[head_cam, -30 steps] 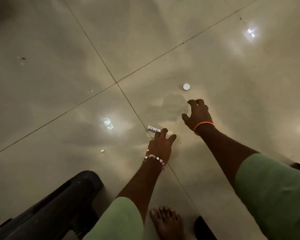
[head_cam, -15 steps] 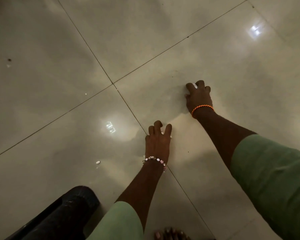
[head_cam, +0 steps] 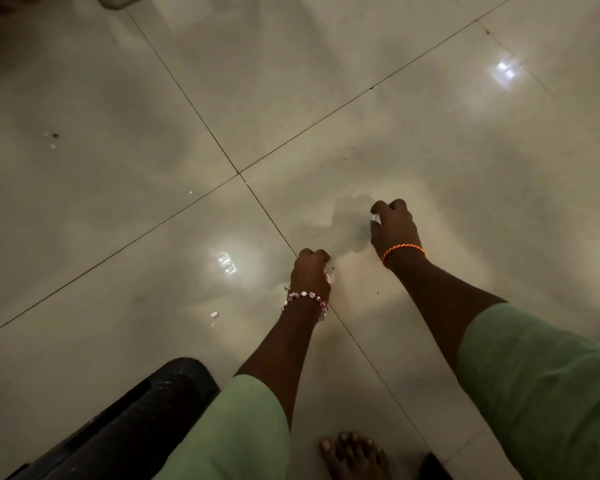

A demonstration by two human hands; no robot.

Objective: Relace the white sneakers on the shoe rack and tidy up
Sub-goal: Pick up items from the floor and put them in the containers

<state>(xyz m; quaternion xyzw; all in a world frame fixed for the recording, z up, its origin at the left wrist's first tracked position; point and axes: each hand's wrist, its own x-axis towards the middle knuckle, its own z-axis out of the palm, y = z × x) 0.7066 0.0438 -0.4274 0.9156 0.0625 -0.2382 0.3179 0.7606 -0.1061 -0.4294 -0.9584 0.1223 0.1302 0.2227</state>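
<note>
No sneakers or shoe rack show in the head view; only the glossy tiled floor (head_cam: 326,98) lies below me. My left hand (head_cam: 309,275), with a beaded bracelet, is closed just above the floor, a small white scrap (head_cam: 330,278) poking out at its right side. My right hand (head_cam: 394,225), with an orange cord at the wrist, is closed around a small white round cap (head_cam: 376,218), of which only an edge shows at the fingers.
A black object (head_cam: 125,424) stands at the lower left beside my left sleeve. My bare foot (head_cam: 355,457) rests at the bottom edge. Small white bits (head_cam: 214,314) and dark specks (head_cam: 53,136) lie on the tiles to the left.
My right hand reached the white cap on the floor and closed on it. My left hand closed over the small white strip and drew back.
</note>
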